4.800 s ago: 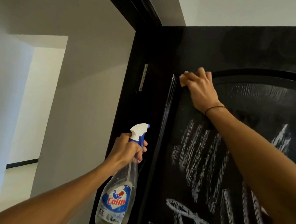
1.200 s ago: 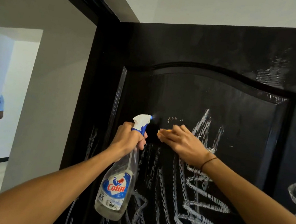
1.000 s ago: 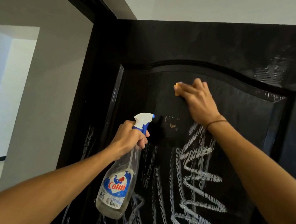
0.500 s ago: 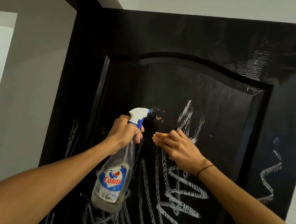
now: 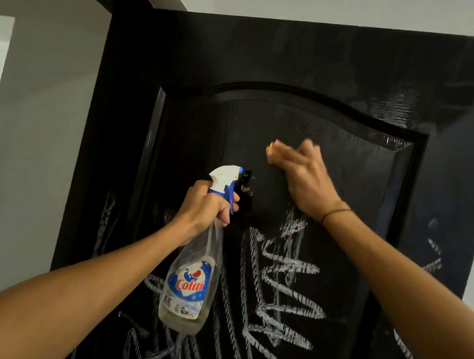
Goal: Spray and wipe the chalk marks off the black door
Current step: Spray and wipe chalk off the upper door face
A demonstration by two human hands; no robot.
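Item 1, door (image 5: 204, 60): black, with an arched raised panel, filling the view from 10 o'clock round to 5 o'clock. The upper panel looked dark and mostly chalk-free, with streaky sheen near 1 o'clock.

Item 2, chalk (image 5: 282, 303): white zigzags over the lower panel from 6 o'clock to 4 o'clock. Fainter marks stood on the left stile at 8 o'clock and on the right stile at 3 o'clock. Judged from this, the job was less than half done, and the lower panel was the bulk of what remained.

Item 3, bottle (image 5: 187, 288): clear, blue label, white and blue trigger head. Your left hand (image 5: 205, 205) held its neck, grip clenched round it with a finger on the trigger. The nozzle pointed at the panel just left of centre, near the surface. You seemed to hold it up so you could spray without shifting your hold.

Item 4, sponge (image 5: 271, 152): a small yellow-orange piece, mostly hidden; I call it a sponge as a guess. Your right hand (image 5: 303, 177) pressed it to the panel just above centre, at 12 o'clock from the chalk, grip grasping it under curled fingers. The hand was motion-blurred, which suggested a wiping stroke under way.

Item 5, wall (image 5: 38, 119): pale, at 9 o'clock, with a doorway beyond.
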